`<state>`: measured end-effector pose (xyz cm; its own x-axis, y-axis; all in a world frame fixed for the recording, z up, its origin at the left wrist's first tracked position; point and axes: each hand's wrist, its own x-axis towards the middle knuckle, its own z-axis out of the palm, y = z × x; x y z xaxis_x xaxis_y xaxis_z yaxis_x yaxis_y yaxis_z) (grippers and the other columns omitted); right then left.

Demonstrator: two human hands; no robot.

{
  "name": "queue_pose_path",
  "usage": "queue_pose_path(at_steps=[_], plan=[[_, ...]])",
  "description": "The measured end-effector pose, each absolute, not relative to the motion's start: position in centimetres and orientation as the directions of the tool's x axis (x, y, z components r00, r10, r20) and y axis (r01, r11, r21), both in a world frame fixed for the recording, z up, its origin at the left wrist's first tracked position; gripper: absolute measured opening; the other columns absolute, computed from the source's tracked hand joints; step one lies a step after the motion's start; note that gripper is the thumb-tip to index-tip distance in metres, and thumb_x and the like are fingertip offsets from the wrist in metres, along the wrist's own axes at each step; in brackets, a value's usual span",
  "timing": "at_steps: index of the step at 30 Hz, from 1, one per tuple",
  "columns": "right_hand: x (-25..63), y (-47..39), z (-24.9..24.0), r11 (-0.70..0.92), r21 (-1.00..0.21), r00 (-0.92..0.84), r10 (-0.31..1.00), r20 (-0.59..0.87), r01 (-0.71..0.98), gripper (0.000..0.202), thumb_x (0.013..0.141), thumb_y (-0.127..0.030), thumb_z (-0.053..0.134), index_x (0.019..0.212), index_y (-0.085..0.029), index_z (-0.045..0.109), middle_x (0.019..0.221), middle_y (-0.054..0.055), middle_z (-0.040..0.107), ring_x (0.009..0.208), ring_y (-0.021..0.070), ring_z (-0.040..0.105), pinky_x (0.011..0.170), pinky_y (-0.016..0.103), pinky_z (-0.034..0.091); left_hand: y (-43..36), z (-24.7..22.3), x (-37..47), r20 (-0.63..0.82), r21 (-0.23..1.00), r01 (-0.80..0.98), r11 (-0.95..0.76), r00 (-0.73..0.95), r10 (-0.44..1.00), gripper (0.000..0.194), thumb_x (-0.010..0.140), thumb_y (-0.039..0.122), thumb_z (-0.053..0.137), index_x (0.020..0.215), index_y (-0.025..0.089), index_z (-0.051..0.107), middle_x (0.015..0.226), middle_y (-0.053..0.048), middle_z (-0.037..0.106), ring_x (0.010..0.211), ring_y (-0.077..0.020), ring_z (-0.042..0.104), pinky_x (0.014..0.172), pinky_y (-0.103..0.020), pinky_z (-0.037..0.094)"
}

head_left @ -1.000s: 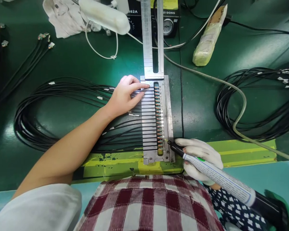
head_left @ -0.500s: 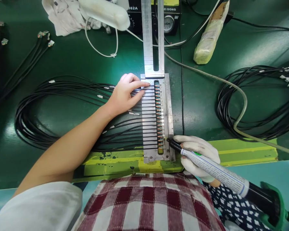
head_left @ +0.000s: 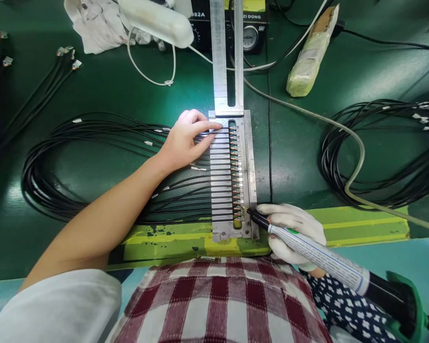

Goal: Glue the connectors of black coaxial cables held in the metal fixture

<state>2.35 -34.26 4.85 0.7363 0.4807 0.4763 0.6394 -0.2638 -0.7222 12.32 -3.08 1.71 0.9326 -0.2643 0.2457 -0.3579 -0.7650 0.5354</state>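
A metal jig (head_left: pixel 221 232) holds a row of black cables side by side, their small connectors (head_left: pixel 237 174) lined up along its right part. My bare left hand (head_left: pixel 188 138) lies over the upper cables, with forefinger and thumb stretched apart onto the jig's left plate. In its white glove, my right hand (head_left: pixel 298 228) is wrapped round a labelled dispensing syringe (head_left: pixel 318 257) with a black front end and a green flange. The syringe's thin tip points at the connectors near the lower end of the row; whether it touches them I cannot tell.
A coil of black cables (head_left: pixel 30 181) loops left from the jig; another coil (head_left: pixel 329 157) lies right. Behind stand an upright slotted metal bar (head_left: pixel 219 57), a black box with a gauge (head_left: pixel 250 38), a white lamp (head_left: pixel 157 21) and a wrapped block (head_left: pixel 303 71). A pale hose (head_left: pixel 307 112) crosses the table.
The syringe tip has moved very slightly down along the connector row, towards my body, with my right hand. My left hand has stayed in place on the cables.
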Motion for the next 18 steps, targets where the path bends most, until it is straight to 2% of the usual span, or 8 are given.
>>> queue_pose_path(at_steps=[18], plan=[[2.55, -34.32, 4.78, -0.247, -0.754, 0.751, 0.486, 0.448, 0.609, 0.02, 0.083, -0.019, 0.069, 0.102, -0.019, 0.066, 0.103, 0.011, 0.076, 0.087, 0.0266, 0.076, 0.072, 0.036, 0.065, -3.06, 1.68, 12.3, 0.231, 0.537, -0.349, -0.768, 0.937, -0.264, 0.033, 0.094, 0.032, 0.053, 0.12, 0.025, 0.071, 0.101, -0.008, 0.06, 0.102, -0.0265, 0.055, 0.095, -0.047, 0.044]])
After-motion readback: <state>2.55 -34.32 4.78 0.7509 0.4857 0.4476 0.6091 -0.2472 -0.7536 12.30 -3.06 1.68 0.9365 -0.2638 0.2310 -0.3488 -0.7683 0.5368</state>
